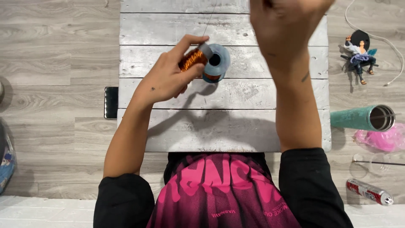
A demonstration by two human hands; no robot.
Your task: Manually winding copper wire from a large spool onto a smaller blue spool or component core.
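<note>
My left hand [171,74] grips a small coil of copper-coloured wire [192,59] over a white plank table [253,126]. Right beside it stands a light-blue spool [219,63] of the same copper wire, touching or almost touching the coil. My right hand [287,21] is raised high and close to the camera, its fingers bunched at the top edge. A thin strand of wire [209,19] runs from the coil up toward that hand; the fingertips are cut off by the frame, so the pinch itself is hidden.
A dark phone [111,102] lies at the table's left edge. On the wooden floor at the right are a small figurine [359,57], a white cable [379,38], a teal metal tumbler on its side [365,118], a pink bag [382,139] and a spray can [370,192].
</note>
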